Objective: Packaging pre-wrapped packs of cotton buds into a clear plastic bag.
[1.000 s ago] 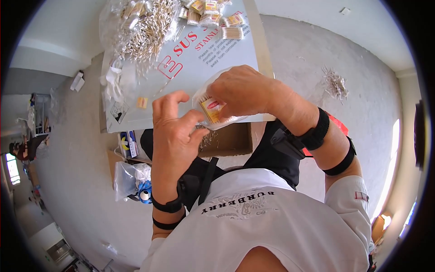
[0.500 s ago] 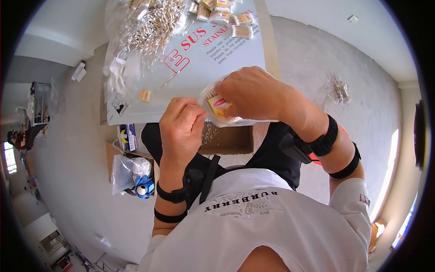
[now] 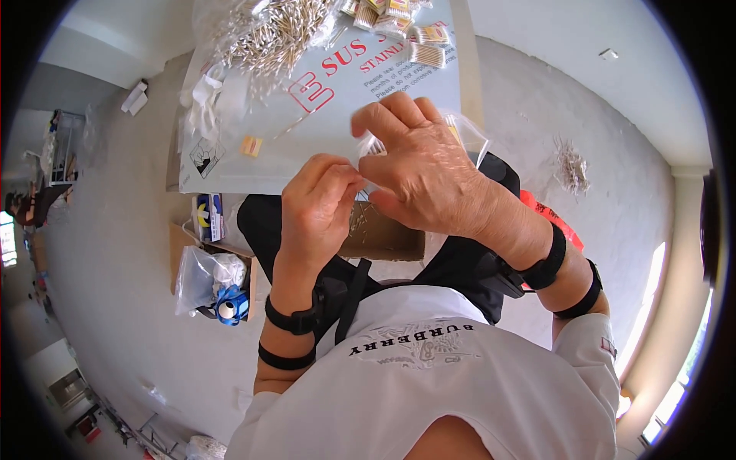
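Observation:
My left hand is closed, its thumb and fingertips pinched at the near left edge of a clear plastic bag. My right hand lies across that bag, with its fingers bent but spread apart, and covers most of it. Between the hands a few white swab tips show, and a bit of yellow shows through the bag beyond my right hand. Further off on the sheet-covered table lie a large heap of loose cotton swabs and several small packs of cotton swabs.
A small yellow card and crumpled white plastic lie at the table's left. Below its near edge stands a cardboard box with loose swabs. Another box at left holds a blue-and-white item. Swabs are piled on the floor at right.
My right hand has come off the swab pack it covered and its fingers have spread. The bag has shifted right beneath it. My left hand keeps its pinch.

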Action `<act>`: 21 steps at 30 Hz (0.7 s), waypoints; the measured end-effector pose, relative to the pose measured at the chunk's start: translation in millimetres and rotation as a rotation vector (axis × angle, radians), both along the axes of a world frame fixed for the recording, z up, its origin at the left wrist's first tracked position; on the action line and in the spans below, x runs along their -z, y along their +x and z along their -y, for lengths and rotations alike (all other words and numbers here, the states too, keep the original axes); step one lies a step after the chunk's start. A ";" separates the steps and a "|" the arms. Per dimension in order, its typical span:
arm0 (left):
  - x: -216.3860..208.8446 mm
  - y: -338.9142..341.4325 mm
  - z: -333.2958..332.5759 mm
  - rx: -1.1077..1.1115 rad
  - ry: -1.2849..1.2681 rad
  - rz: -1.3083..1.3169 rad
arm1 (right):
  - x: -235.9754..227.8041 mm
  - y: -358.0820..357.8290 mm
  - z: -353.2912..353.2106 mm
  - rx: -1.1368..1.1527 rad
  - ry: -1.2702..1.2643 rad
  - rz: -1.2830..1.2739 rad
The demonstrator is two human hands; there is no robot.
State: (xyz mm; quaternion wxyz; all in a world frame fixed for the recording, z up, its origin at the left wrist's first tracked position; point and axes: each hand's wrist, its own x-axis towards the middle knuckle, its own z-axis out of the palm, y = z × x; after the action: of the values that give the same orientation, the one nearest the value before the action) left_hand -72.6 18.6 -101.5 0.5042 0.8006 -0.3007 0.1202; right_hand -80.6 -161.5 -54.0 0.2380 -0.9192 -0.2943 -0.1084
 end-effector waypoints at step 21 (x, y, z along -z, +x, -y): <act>11.8 -3.5 -2.5 -0.073 -0.079 0.029 | 30.4 13.3 6.4 -0.151 0.301 -0.115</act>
State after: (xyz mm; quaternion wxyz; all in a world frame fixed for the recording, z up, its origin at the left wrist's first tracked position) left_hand -76.1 21.1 -113.3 0.5264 0.7886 -0.2736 0.1620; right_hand -67.3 -167.9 -84.4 0.3971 -0.8530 -0.3290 -0.0805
